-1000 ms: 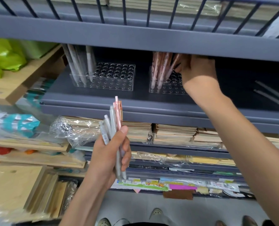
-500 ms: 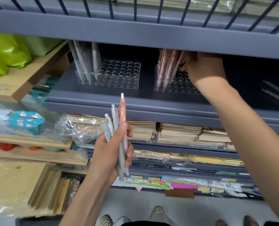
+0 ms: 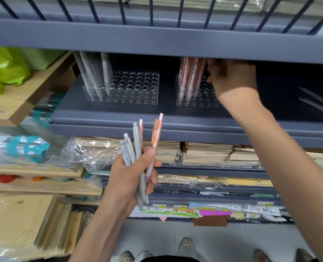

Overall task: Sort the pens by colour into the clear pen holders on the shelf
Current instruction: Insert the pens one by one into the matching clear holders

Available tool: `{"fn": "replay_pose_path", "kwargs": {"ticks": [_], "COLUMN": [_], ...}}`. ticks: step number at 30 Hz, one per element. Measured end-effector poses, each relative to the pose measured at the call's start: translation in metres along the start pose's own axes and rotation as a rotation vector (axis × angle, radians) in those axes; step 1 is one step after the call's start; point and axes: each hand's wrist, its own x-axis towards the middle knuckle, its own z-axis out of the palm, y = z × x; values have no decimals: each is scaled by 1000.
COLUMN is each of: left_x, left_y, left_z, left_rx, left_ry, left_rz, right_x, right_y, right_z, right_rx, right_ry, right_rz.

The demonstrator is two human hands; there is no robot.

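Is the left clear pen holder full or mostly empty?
Mostly empty: the left clear plastic pen holder holds grey pens only at its left end; its other holes are bare.

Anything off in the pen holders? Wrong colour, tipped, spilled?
Nothing stands out: the left holder has only grey pens, right holder only pink pens; both bunches lean in their holes. Both sit flat on the shelf.

Bright, even light falls from above on my feed; the upper shelf [image 3: 157,42] throws deep shadow over the far recess and the right hand [image 3: 234,80]. Plastic wrap [image 3: 92,152] glares, the left edge smears and bows, and the pens [image 3: 137,140] in the left hand [image 3: 128,178] look sharp.
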Motion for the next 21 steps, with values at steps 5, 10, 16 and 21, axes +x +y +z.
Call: {"fn": "replay_pose_path", "kwargs": {"ticks": [5,10,16,21], "left_x": [2,6,13,13], "left_y": [0,-3,-8,-14], "left_z": [-1,7,17,31], "left_rx": [-7,31,45,40], "left_ry": [-2,-50,-118,-135], "left_rz": [12,12,-5,-23], "right_x": [-42,-84,-93,-94], "right_y": [2,-9,-12,-4], "right_z": [-6,-9,-20,-28], "right_rx": [416,444,535,573], "right_ry": [-47,-438,-559,-535], "right_rz": [24,-85,-26,26]}}
